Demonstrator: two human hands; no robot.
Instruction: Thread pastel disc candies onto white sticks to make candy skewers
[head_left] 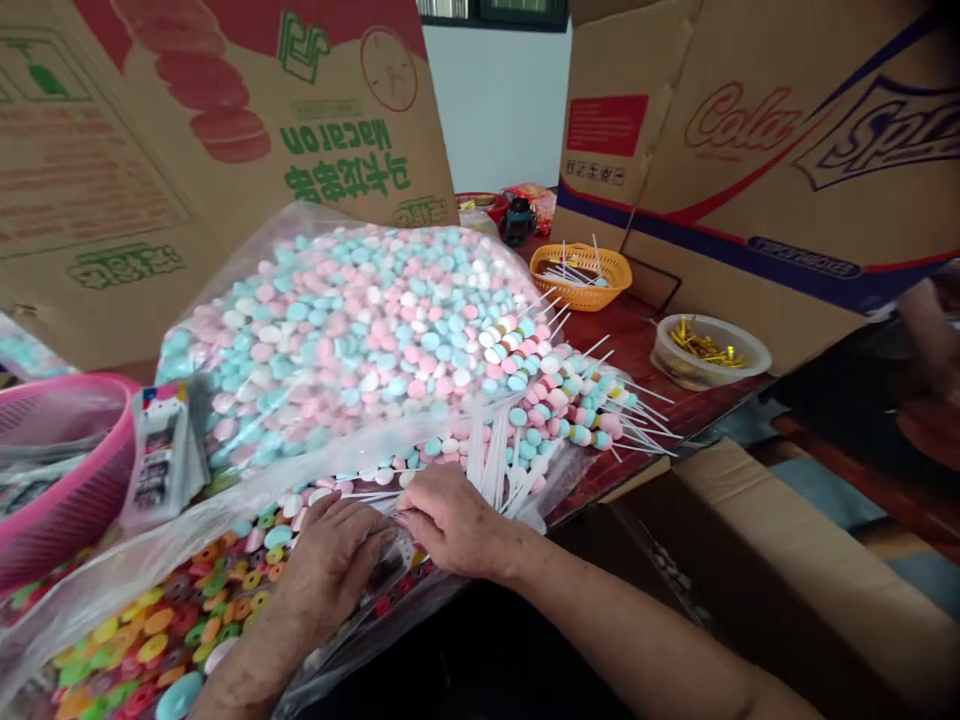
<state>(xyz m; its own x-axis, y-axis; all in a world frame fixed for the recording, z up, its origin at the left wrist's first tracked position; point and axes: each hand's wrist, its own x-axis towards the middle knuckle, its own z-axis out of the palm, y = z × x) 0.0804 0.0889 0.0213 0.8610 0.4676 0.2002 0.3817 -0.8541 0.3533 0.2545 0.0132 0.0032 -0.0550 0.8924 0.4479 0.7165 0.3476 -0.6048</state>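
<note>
White sticks [491,465] lie fanned in a loose bundle at the near centre of the surface, just beside finished skewers of pink, blue and white sweets [559,395]. Right hand [454,520] rests on the stick ends, fingers curled; its grip cannot be made out. Left hand [334,560] lies flat on a clear bag of coloured ring sweets [165,625], holding nothing visible. Fingertips are hidden.

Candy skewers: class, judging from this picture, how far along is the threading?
Done: a heap of filled candy skewers. In hand: left hand and right hand together over a white stick. Left: the big bag of loose candies is still full.
</note>
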